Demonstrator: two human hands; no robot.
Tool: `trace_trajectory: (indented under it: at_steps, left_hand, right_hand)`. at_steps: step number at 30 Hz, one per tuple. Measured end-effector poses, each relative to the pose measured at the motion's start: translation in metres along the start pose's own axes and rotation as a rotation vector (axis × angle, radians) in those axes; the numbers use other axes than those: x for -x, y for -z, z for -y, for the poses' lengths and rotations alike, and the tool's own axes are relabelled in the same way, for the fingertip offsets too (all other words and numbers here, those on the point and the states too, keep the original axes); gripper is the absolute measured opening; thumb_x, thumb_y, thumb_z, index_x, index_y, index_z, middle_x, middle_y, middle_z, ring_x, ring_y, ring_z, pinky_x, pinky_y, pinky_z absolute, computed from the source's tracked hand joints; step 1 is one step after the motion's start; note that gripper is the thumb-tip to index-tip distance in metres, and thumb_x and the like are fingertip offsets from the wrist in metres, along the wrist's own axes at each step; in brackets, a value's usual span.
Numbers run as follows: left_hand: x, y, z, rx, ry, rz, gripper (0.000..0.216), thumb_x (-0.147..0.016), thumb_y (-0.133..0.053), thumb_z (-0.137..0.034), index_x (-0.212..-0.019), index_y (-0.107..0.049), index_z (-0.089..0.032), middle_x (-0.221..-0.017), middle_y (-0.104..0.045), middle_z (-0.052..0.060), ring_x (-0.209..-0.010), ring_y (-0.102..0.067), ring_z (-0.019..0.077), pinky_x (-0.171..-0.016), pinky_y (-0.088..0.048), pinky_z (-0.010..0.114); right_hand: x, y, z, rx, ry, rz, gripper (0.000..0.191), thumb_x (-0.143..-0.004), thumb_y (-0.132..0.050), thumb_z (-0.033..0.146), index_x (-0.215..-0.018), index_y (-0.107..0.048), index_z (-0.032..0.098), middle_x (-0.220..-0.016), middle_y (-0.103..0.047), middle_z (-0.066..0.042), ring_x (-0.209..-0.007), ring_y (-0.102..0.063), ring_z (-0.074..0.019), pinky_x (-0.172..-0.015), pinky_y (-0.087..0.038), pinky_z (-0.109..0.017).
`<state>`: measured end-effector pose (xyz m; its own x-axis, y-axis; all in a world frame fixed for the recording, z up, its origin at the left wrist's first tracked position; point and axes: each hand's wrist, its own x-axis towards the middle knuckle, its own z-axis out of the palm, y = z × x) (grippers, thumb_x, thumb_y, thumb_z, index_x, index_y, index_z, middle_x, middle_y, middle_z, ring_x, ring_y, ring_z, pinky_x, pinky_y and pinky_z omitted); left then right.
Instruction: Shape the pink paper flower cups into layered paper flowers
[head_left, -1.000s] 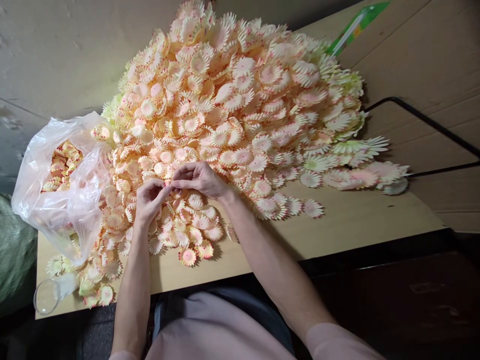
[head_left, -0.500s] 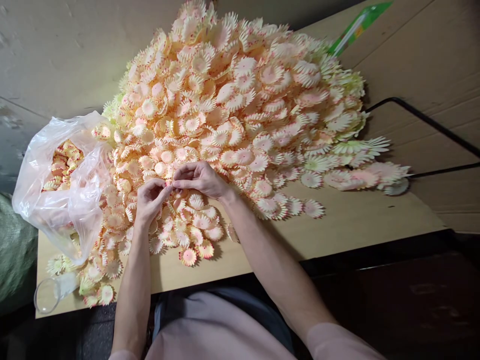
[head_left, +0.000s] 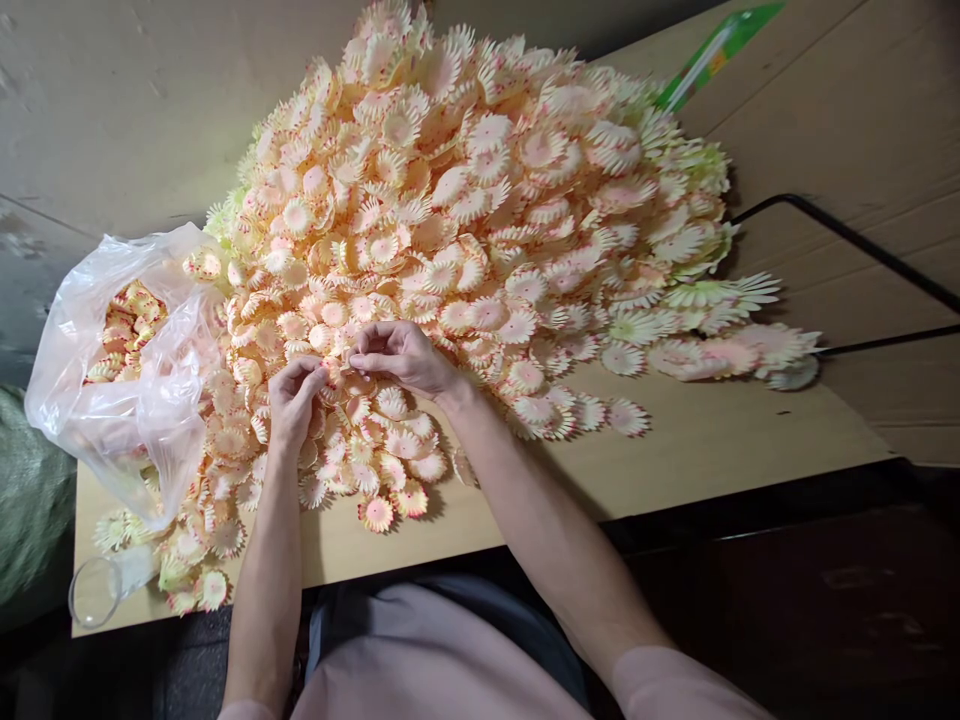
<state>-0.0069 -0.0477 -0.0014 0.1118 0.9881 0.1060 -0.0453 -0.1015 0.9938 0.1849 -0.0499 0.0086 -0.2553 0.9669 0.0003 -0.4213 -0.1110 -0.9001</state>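
A large heap of pale pink and cream artificial flower petal discs, with fringed edges and red-flecked tips, covers much of the table. Over its front left part, my left hand is closed with thumb and fingers pinched together. Facing it from the right, my right hand is also pinched, its other fingers curled. Whatever sits at either set of fingertips is too small to tell from the petals behind. Smaller loose petal discs lie just below my hands on the bare tabletop.
To the left, a clear plastic bag holds more petal pieces. A clear plastic cup lies at the table's front left corner. A green packet sticks out at the back right. A black metal rod runs along the right side.
My hands have drawn slightly apart: the left fingertips have shifted a little to the left, and the right hand a touch to the right. The heap and bag look the same.
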Motion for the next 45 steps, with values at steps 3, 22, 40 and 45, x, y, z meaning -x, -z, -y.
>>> trace_trajectory:
  at_steps: [3,22,40,45]
  left_hand:
    - [-0.001,0.001,0.003,0.051,0.006,-0.011,0.02,-0.073,-0.077,-0.037,-0.071,-0.069,-0.019,-0.072,-0.062,0.0,-0.066,-0.054,0.0112,-0.065,-0.043,0.024]
    - [0.002,-0.002,-0.007,-0.085,-0.001,0.092,0.024,-0.081,-0.073,-0.038,-0.075,-0.068,-0.016,-0.071,-0.062,0.001,-0.066,-0.053,0.0099,-0.063,-0.041,0.022]
    - [0.002,-0.003,-0.008,-0.083,-0.039,0.023,0.026,-0.081,-0.072,-0.04,-0.073,-0.064,-0.016,-0.076,-0.061,0.002,-0.069,-0.055,0.0106,-0.065,-0.044,0.022]
    - [0.003,-0.009,-0.008,-0.006,-0.043,0.009,0.028,-0.078,-0.076,-0.037,-0.089,-0.057,-0.021,-0.081,-0.061,0.0,-0.071,-0.06,0.0099,-0.066,-0.05,0.021]
  right_hand:
    - [0.0,0.001,0.0,-0.028,0.035,-0.007,0.027,-0.066,-0.083,0.029,-0.072,-0.059,0.017,-0.072,-0.061,0.003,-0.066,-0.055,-0.0082,-0.069,-0.048,-0.023]
    - [-0.004,-0.001,-0.004,0.11,0.135,-0.077,0.029,-0.065,-0.085,0.031,-0.083,-0.067,0.017,-0.08,-0.07,0.0,-0.072,-0.065,-0.0114,-0.073,-0.055,-0.026]
    - [-0.005,0.004,-0.005,0.242,0.37,-0.239,0.022,-0.072,-0.081,0.029,-0.082,-0.064,0.019,-0.079,-0.067,0.0,-0.072,-0.064,-0.0133,-0.071,-0.054,-0.028]
    - [-0.003,-0.003,-0.002,0.113,0.262,-0.174,0.03,-0.06,-0.089,0.028,-0.076,-0.065,0.018,-0.076,-0.069,0.0,-0.07,-0.065,-0.0119,-0.073,-0.055,-0.027]
